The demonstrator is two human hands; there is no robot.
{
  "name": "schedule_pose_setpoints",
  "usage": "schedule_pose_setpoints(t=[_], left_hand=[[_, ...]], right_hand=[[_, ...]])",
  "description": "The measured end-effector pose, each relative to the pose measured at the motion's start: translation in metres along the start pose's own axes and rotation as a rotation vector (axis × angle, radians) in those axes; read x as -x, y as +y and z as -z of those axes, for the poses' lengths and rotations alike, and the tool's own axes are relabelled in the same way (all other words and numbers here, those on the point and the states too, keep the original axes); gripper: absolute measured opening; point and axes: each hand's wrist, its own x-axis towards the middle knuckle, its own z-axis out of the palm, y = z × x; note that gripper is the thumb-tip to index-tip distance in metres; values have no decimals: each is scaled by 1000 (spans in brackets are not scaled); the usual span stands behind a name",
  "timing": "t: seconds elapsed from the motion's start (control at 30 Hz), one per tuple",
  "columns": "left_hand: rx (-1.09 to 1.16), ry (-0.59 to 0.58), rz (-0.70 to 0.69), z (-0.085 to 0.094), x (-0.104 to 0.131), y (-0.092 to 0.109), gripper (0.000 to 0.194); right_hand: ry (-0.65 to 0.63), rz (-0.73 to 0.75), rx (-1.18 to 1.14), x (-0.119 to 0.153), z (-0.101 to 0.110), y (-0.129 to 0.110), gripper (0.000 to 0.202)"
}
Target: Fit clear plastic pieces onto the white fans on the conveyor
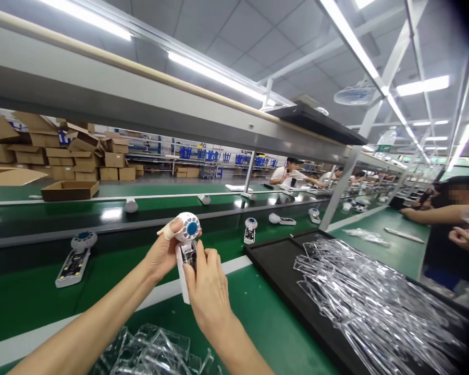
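Note:
A white handheld device (184, 284) with a round head and a blue centre is held up over the near edge of the green belt. My left hand (164, 252) grips its round head, the thumb wrapped with a beige covering. Around the open handle, where dark inner parts show, my right hand (209, 284) has its thumb and fingers closed. Clear plastic pieces (156, 351) lie in a pile below my hands. To the right, a black tray (273, 260) holds a large heap of clear plastic parts (359, 291).
Similar opened devices lie on the belt, one at left (76, 260) and one at centre (250, 232). A metal post (342, 185) rises behind the tray. Cardboard boxes (70, 159) are stacked at the back left. A person's arm (437, 214) reaches in at right.

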Motion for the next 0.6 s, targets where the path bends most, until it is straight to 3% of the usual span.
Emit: schedule_pose_setpoints(t=[0.1,0.23,0.37,0.47,0.6], left_hand=[[-17,-21,19,4,1,-1,37],[-49,8,8,5,3,3,41],[-111,-8,-33,-3,8,9,55],[-244,-80,46,-6,12,4,69],[-542,-50,164,-6,18,-14,59]], right_hand=[[39,-26,20,6,-14,-1,56],[-48,-66,-170,19,-19,5,64],[-68,-38,-297,19,-6,14,62],[-25,-32,-250,16,8,22,60],[32,3,-217,15,20,31,51]])
